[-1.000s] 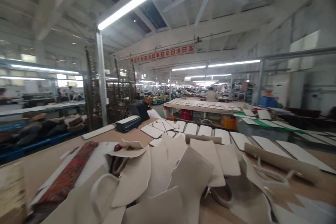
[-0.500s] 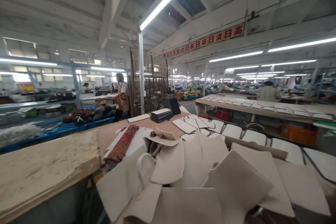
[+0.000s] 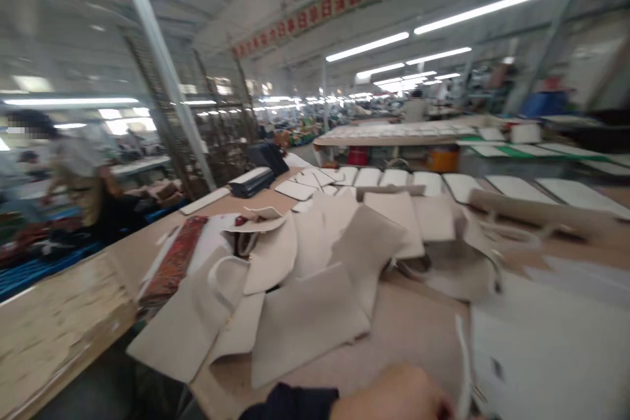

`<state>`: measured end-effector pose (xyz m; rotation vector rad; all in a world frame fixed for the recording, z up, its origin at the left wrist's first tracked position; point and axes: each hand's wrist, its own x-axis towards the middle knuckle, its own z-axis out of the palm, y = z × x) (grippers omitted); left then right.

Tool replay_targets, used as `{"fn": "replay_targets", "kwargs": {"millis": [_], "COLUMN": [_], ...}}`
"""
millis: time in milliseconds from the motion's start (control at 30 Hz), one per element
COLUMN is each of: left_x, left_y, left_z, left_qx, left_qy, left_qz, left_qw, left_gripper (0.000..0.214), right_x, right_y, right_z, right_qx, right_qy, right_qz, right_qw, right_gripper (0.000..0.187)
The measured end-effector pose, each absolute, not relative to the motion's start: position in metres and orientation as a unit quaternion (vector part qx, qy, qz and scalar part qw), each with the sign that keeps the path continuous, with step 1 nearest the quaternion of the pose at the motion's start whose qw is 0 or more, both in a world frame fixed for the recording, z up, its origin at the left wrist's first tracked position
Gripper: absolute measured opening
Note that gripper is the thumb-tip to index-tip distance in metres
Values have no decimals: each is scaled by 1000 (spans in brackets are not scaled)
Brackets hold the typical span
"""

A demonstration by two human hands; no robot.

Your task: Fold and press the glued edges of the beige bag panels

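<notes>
At the bottom edge my left hand [image 3: 398,395], coming out of a dark sleeve [image 3: 295,401], reaches rightward over the tan tabletop [image 3: 413,321]. It is blurred and its fingers are cut off, so what they hold, if anything, is hidden. Just right of it stands a narrow white strip [image 3: 463,364], beside a large white sheet [image 3: 551,341]. Ahead of the hand lies a heap of beige bag panels [image 3: 310,321]; one has a looped handle [image 3: 219,282]. My right hand is out of view.
A red patterned roll [image 3: 180,256] lies left of the heap. Dark-edged white panels [image 3: 398,178] line the table's far side, near black stacked pieces [image 3: 252,182]. A pale board [image 3: 63,321] borders the left. A co-worker [image 3: 81,170] stands beyond it.
The view has swung right and down. My left hand has come into sight at the bottom, and the white sheet and bare tabletop on the right now show.
</notes>
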<state>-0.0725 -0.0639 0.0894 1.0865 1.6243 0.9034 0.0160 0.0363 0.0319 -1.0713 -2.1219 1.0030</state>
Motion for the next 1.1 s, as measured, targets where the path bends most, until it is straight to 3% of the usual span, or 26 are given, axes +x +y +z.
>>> {"fn": "replay_targets", "kwargs": {"millis": [67, 167, 367, 600, 733, 833, 933, 1100], "left_x": [-65, -63, -89, -116, -82, -62, -56, -52], "left_y": [-57, -46, -41, -42, -39, -37, -37, -39], "left_z": [90, 89, 83, 92, 88, 81, 76, 73], "left_qx": [511, 601, 586, 523, 553, 541, 525, 531], "left_qy": [669, 695, 722, 701, 667, 662, 663, 651], "left_qz": [293, 215, 250, 335, 347, 353, 358, 366], "left_qw": [453, 331, 271, 350, 360, 381, 397, 401], "left_gripper": [14, 19, 12, 14, 15, 16, 16, 17], "right_x": [53, 73, 92, 141, 122, 109, 107, 114], "right_y": [9, -14, -2, 34, 17, -11, -31, -29], "right_z": [28, 31, 38, 34, 57, 73, 75, 58], "right_qx": [-442, -474, -474, -551, -503, -454, -429, -469], "right_qy": [-751, -712, -684, -662, -663, -728, -806, -814], "right_qz": [396, 412, 411, 393, 390, 275, 142, 136], "right_qw": [290, 314, 373, 321, 394, 435, 384, 316], "right_gripper": [26, 23, 18, 21, 36, 45, 45, 35]}}
